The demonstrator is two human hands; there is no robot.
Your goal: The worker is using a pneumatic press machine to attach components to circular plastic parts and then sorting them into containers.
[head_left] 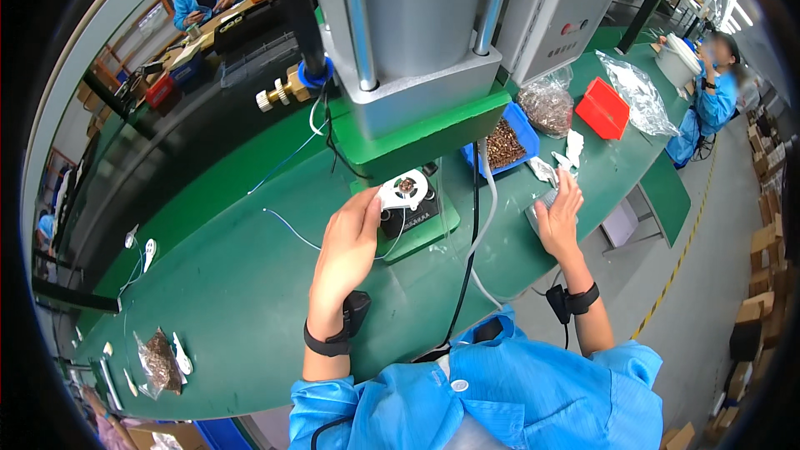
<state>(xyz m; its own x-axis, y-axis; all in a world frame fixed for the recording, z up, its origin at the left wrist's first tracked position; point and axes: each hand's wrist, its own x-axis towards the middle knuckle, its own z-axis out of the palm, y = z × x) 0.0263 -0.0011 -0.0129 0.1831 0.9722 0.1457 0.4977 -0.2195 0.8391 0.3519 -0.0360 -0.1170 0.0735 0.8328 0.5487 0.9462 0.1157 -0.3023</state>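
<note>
My left hand (348,232) pinches a round white plastic part (406,189) by its edge, with a copper-coloured centre showing in it. The part sits over the dark fixture (410,226) on the green base of a bench press (421,137), under the press head. A thin pale wire hangs from it to the table. On the right, my right hand (562,215) has its fingers stretched out over a small grey object (542,208), mostly hidden beneath it. Whether the palm touches that object I cannot tell.
A blue bin (518,162) of small copper-coloured parts, a bag of parts (547,106) and a red bin (603,108) stand right of the press. A black cable and a grey hose (486,229) cross the green table (242,317). Co-workers sit farther off.
</note>
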